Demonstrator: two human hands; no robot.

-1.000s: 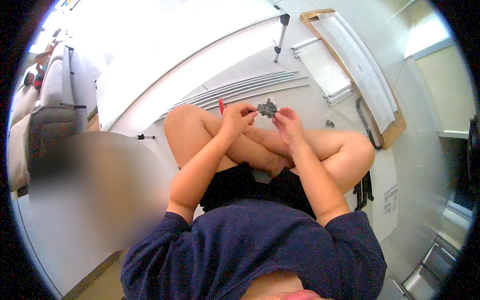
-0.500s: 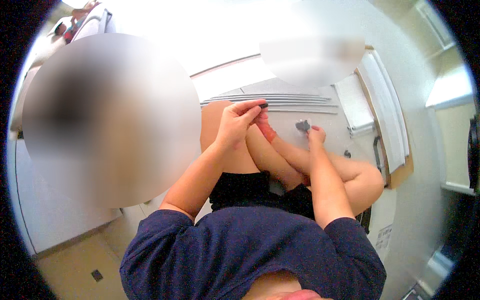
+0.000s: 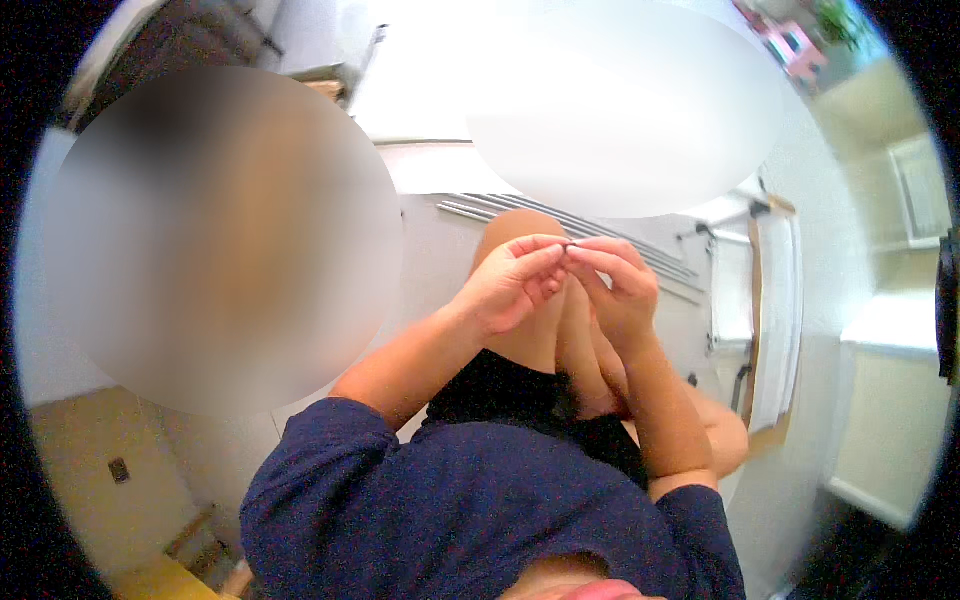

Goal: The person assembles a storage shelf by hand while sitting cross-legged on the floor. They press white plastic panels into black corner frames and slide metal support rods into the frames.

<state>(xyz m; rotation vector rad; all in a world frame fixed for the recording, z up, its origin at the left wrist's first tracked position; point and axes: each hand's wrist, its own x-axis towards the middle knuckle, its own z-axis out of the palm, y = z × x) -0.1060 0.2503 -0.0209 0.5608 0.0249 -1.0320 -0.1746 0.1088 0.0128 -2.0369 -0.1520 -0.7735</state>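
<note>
My left hand (image 3: pixel 510 287) is raised over my crossed legs, thumb and forefinger pinching a small dark piece (image 3: pixel 569 247). From the other side, my right hand (image 3: pixel 622 288) closes its thumb and fingertips on the same piece, so the two hands almost touch. Most of the piece is covered by fingertips, and its exact kind is too small to make out. Beyond my hands, several thin grey metal rods (image 3: pixel 468 209) lie side by side on the floor.
At the right stands an open cardboard box (image 3: pixel 757 300) with white panels (image 3: pixel 780 330) in it. A black curved handle-like part (image 3: pixel 740 387) lies beside it, and a small black part (image 3: pixel 692 380) near my right knee. Large blurred patches hide the left and the far middle.
My right hand has left the small clear bag of dark parts on the floor and come up to the piece in my left hand. The view has turned to the left.
</note>
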